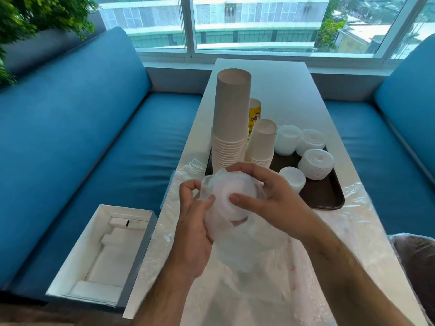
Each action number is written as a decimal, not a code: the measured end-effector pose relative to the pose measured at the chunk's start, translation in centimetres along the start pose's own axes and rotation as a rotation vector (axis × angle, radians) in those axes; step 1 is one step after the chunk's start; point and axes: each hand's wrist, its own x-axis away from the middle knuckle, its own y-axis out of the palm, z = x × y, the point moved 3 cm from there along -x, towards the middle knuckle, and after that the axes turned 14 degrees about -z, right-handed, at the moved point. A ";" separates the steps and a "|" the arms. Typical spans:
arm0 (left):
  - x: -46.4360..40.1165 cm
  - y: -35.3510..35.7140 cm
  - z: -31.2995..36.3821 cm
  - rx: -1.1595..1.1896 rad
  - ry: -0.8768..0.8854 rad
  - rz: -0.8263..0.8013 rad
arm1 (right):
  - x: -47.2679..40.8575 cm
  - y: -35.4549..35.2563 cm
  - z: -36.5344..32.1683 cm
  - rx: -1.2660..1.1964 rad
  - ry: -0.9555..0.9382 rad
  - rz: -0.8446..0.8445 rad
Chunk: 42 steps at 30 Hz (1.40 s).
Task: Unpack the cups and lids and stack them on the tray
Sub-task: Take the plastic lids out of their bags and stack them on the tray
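Observation:
A clear plastic bag of white lids (pixel 231 222) is held above the near end of the table. My left hand (pixel 195 222) grips the bag's left side, thumb and fingers curled round it. My right hand (pixel 266 196) wraps over its top and right side, thumb pressed on the front. Behind them lies a dark brown tray (pixel 329 194). On the tray stand a tall stack of white paper cups (pixel 231 121), a shorter cup stack (pixel 262 143), a yellow printed cup stack (pixel 255 111) and several stacks of white lids (pixel 315 163).
Empty clear plastic wrappers (pixel 266 290) cover the near end of the white table (pixel 282 90). An open white box (pixel 103 252) sits on the blue bench at left. Another blue bench runs along the right, with a bagged dark object (pixel 416 262) at its near end.

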 end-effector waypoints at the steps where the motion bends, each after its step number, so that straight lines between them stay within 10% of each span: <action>1: 0.1 0.0 0.1 -0.015 0.001 -0.003 | 0.1 -0.1 0.1 -0.033 -0.019 0.003; 19: 0.3 0.4 0.7 -0.065 -0.008 -0.056 | 1.1 -1.0 -0.5 -0.176 -0.241 -0.042; 36: 0.4 0.6 0.9 -0.050 0.007 0.078 | 1.4 0.5 -1.1 0.598 -0.374 0.343; 42: 0.0 -0.1 0.7 0.050 0.018 0.160 | 1.9 0.3 -0.9 0.310 -0.239 0.228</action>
